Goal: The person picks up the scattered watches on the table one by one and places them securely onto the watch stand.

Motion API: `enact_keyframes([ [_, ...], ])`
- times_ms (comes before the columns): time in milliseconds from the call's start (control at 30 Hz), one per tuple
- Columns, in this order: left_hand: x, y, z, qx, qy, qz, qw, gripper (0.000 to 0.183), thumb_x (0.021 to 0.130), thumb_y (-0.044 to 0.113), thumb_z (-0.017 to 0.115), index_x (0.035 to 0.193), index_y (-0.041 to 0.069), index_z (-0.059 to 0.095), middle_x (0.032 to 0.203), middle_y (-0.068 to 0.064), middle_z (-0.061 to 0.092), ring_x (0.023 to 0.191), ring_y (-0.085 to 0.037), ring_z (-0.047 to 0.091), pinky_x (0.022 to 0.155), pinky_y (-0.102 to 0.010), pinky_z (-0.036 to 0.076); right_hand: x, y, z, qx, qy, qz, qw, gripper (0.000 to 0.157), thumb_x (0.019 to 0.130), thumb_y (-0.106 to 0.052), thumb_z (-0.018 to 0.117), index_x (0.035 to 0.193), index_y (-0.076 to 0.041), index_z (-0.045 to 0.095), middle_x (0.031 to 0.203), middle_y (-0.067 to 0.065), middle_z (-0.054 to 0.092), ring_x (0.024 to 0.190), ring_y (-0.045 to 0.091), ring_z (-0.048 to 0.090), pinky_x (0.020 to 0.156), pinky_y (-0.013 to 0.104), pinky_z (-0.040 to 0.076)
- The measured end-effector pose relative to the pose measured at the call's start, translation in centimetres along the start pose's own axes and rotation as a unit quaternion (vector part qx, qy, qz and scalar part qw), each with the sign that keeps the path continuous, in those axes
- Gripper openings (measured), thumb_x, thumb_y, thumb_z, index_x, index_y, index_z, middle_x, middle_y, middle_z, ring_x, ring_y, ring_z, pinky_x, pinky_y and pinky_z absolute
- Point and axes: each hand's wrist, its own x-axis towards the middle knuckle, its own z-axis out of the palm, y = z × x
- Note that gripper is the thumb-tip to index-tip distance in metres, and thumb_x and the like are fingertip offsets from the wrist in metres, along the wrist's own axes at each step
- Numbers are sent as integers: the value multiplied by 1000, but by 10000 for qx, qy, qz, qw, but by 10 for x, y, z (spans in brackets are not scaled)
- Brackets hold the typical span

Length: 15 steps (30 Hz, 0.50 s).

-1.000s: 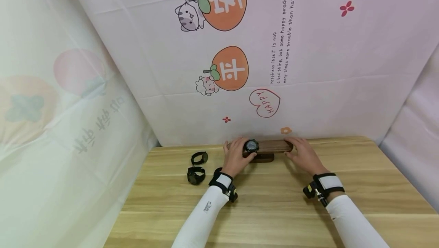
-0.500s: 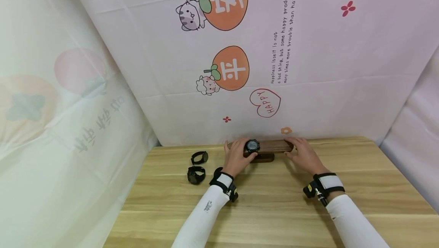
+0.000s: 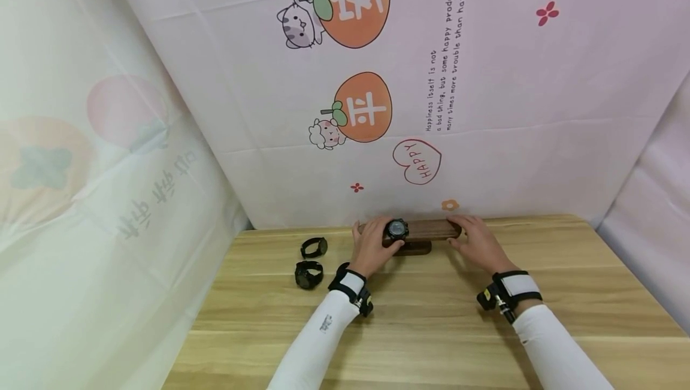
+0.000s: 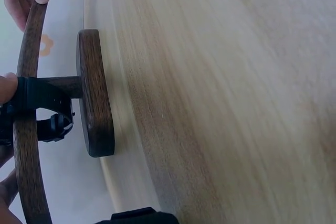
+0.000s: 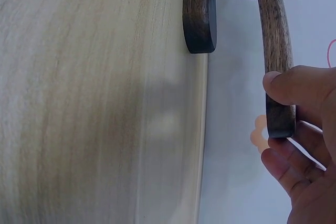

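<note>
A dark wooden watch stand (image 3: 431, 230) stands at the table's back edge, its long curved bar raised on a post over a rounded base (image 4: 95, 98). A black wristwatch (image 3: 398, 229) is looped round the bar left of its middle, dial facing up. My left hand (image 3: 371, 247) holds the watch, thumb against its strap (image 4: 26, 95) and fingers over the far side of the bar. With my right hand (image 3: 480, 246) I grip the bar's right end, thumb on the near face and fingers behind and beneath, as the right wrist view shows.
Two more black watches, one upper (image 3: 314, 248) and one lower (image 3: 308, 275), rest on the wood-grain table (image 3: 420, 330) left of my left hand. A printed white cloth (image 3: 512, 156) hangs right behind the stand, with more cloth at both sides.
The watch on the bar has shifted very slightly to the right within the last second. Both hands and the stand otherwise keep their places.
</note>
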Motion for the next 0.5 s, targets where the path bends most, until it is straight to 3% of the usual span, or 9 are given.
enact_keyframes([
  [233,0,-3,-10,-140,-210,57,9997,65,86,49,68,140,20,48,135,0,56,124,-15,47,106,-57,30,2,0,0,-58,12,-46,10000,57,83,-12,74,134,2,53,132,24,52,120,40,41,97,59,40],
  [500,-5,-17,-21,-520,-462,-149,9975,68,88,50,65,146,27,40,144,1,45,131,-17,40,105,-46,37,0,0,1,-75,57,-74,9999,57,82,-13,75,133,1,53,132,23,53,120,40,42,97,58,41],
])
